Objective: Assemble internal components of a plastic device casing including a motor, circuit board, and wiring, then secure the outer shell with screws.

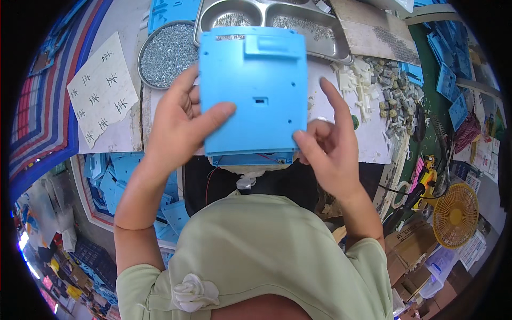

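Note:
A blue plastic casing with a raised bar near its top and a small slot is held up before me, above the table edge. Its lower edge shows a second layer with a thin red wire. My left hand grips the left side, thumb across the face and fingers partly hidden behind. At the lower right edge, my right hand has its thumb against the casing, index finger stretched away and the other fingers curled; their contact is partly hidden.
Beyond the casing lie a round tin of screws and a divided metal tray of small parts. White plastic pieces and small metal-and-white parts are heaped on the right. Blue panels fill a container at lower left; a yellow fan stands right.

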Demonstrator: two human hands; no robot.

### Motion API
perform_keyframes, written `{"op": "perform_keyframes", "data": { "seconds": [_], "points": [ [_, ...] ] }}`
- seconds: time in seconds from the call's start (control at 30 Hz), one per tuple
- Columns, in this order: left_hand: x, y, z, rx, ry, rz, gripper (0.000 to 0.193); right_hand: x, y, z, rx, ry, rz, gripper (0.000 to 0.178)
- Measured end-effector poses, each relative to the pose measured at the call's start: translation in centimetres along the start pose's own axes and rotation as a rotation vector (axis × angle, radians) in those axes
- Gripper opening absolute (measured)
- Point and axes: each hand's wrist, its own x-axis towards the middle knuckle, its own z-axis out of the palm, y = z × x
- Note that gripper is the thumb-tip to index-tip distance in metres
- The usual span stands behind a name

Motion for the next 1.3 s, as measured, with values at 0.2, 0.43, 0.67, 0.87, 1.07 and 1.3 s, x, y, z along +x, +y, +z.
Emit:
{"op": "perform_keyframes", "data": {
  "seconds": [0.2, 0.43, 0.67, 0.87, 1.07, 1.3],
  "points": [
    [-0.7, -1.5, 0.7, 0.804, 0.024, 0.292, 0.083, -2.9, 4.6, 0.5, -0.410, 0.107, -0.110, 0.067],
    [-1.5, -1.2, 0.1, 0.841, 0.023, 0.235, 0.080, -1.9, 4.5, 0.2, -0.400, -0.005, -0.102, 0.063],
    [-3.4, -2.0, 0.2, 0.822, 0.117, 0.127, 0.079, -0.6, 3.8, -0.5, -0.506, -0.129, -0.102, 0.067],
    [-4.3, -3.6, 0.1, 0.805, 0.134, 0.111, 0.067, -0.8, 2.8, 0.2, -0.971, -0.110, -0.219, 0.067],
    [-3.8, -2.2, -1.9, 0.575, -0.028, -0.003, 0.062, 0.8, -1.2, -0.4, -1.274, -0.283, -0.297, 0.062],
    [4.5, -3.1, -11.9, 1.294, 0.348, 0.410, 0.020, 4.0, -6.1, 1.0, -1.523, -0.563, -0.372, 0.050]
  ]
}}
